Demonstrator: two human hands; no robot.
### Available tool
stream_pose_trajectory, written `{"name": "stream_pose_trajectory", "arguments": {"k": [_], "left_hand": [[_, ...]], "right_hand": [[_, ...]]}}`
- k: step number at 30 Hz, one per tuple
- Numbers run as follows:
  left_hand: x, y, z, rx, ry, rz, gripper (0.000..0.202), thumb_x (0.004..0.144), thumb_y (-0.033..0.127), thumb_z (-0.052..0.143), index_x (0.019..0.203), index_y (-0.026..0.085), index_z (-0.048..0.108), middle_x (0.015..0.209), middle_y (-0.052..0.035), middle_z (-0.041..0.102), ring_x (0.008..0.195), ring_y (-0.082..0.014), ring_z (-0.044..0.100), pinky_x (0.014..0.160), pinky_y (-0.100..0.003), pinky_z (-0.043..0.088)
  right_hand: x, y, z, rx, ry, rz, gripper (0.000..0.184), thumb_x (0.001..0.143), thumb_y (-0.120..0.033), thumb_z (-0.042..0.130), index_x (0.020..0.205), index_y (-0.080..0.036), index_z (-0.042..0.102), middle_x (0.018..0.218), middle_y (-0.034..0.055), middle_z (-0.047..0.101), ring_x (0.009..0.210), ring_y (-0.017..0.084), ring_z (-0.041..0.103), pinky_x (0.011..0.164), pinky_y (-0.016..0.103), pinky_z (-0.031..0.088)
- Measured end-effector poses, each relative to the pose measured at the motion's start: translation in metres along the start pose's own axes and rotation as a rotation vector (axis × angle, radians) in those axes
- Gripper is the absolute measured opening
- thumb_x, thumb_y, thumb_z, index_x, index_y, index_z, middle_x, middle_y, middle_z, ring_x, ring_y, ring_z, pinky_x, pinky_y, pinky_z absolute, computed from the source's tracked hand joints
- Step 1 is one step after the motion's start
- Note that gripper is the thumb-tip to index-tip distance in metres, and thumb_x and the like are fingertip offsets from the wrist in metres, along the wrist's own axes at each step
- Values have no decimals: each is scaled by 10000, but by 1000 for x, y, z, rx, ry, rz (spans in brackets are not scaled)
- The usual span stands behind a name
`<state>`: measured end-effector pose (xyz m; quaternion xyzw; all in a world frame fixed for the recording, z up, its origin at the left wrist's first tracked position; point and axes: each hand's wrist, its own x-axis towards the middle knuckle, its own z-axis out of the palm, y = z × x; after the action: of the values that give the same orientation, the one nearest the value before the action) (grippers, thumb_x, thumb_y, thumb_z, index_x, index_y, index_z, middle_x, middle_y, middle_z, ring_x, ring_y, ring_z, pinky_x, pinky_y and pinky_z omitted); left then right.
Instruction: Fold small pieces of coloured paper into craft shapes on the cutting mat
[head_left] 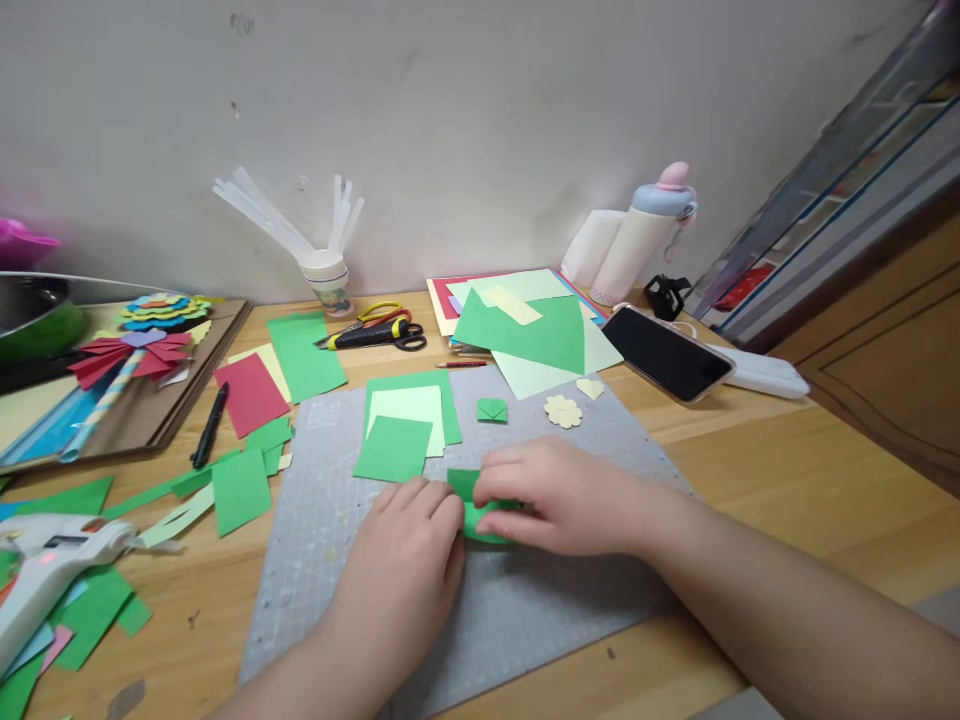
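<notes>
Paper (472,518), a green piece with a crease across it, lies between the two hands on the near half of the gray cutting mat (322,560), and the folding looks part-done: its far portion appears darker, and the piece does not seem closed up. The left hand (409,540) bends over its left edge, knuckles hiding the fingertips, so I cannot tell whether they pinch. The right hand (555,495) covers its right part, thumb and forefinger slightly apart with green showing between; whether they grip is unclear.

Already shaped, on the far side of the mat, are a small green envelope (492,410), a scalloped cream disc (562,411) to its right and a cream heart (589,389) farther right. These lie apart, not joined. To the far left on the mat, a green rectangle (394,450) appears uncreased. Green scraps (97,610) at near left suggest much cutting is done.
</notes>
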<state>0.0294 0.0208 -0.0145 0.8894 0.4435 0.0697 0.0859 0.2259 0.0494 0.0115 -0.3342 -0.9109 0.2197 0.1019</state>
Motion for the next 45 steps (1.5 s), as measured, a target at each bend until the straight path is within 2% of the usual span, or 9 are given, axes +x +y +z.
{"name": "stream_pose_trajectory", "arguments": {"k": [4, 6, 8, 9, 16, 25, 30, 35, 45], "left_hand": [[-3, 6, -5, 164, -3, -23, 161, 771, 57, 478, 767, 190, 567, 805, -47, 606, 808, -258, 548, 728, -404, 422], [-4, 9, -8, 249, -42, -21, 184, 763, 40, 467, 757, 184, 581, 786, -60, 615, 787, -264, 560, 720, -410, 431], [-4, 11, -10, 302, -98, -12, 219, 757, 17, 445, 750, 178, 592, 768, -72, 622, 761, -264, 570, 705, -409, 438], [-4, 12, -11, 308, -122, -14, 233, 751, 5, 437, 750, 177, 595, 765, -75, 624, 753, -264, 573, 698, -409, 440], [-3, 5, -15, 18, -121, -139, 138, 838, 157, 501, 798, 201, 626, 846, -56, 631, 843, -274, 576, 752, -435, 429], [-7, -15, -11, -312, -102, -231, 162, 852, 242, 566, 739, 228, 681, 782, -5, 622, 815, -217, 561, 751, -368, 388], [-4, -18, -7, -307, -84, -264, 240, 855, 275, 559, 633, 187, 588, 728, -4, 587, 761, -208, 545, 711, -349, 381], [-4, -20, -4, -185, -56, -263, 250, 878, 272, 509, 657, 189, 590, 726, -19, 570, 761, -230, 530, 723, -389, 366], [-2, -20, 2, -155, -43, -267, 219, 860, 284, 522, 666, 190, 558, 722, -17, 551, 745, -227, 521, 726, -398, 376]], "right_hand": [[0, -7, 11, -196, -29, 28, 310, 779, -472, 650, 846, -180, 572, 863, 29, 624, 771, 189, 554, 599, 281, 343], [0, -9, 18, -265, -40, 10, 221, 799, -385, 641, 818, -180, 562, 841, 28, 620, 756, 191, 546, 586, 285, 331], [1, -10, 24, -321, -52, -30, 83, 858, -211, 544, 784, -180, 561, 791, 23, 609, 726, 178, 533, 579, 284, 318], [1, -10, 25, -334, -60, -37, 108, 870, -166, 510, 778, -178, 565, 777, 24, 604, 721, 176, 529, 576, 285, 316], [3, -4, 21, -35, -39, 90, 97, 838, -155, 546, 814, -191, 632, 897, 32, 612, 822, 170, 557, 657, 261, 379], [7, 7, 22, 213, -35, 266, 125, 860, -225, 557, 782, -184, 645, 864, 5, 562, 746, 122, 539, 658, 228, 396], [12, 6, 26, 172, -5, 307, 93, 843, -202, 555, 771, -174, 605, 850, 8, 565, 730, 124, 527, 637, 230, 381], [14, 3, 30, 124, 32, 341, 82, 851, -208, 538, 783, -177, 572, 905, 20, 554, 759, 136, 531, 657, 247, 383], [15, 2, 37, 106, 57, 411, 78, 842, -210, 559, 776, -175, 539, 958, 34, 546, 779, 153, 550, 671, 278, 394]]}}
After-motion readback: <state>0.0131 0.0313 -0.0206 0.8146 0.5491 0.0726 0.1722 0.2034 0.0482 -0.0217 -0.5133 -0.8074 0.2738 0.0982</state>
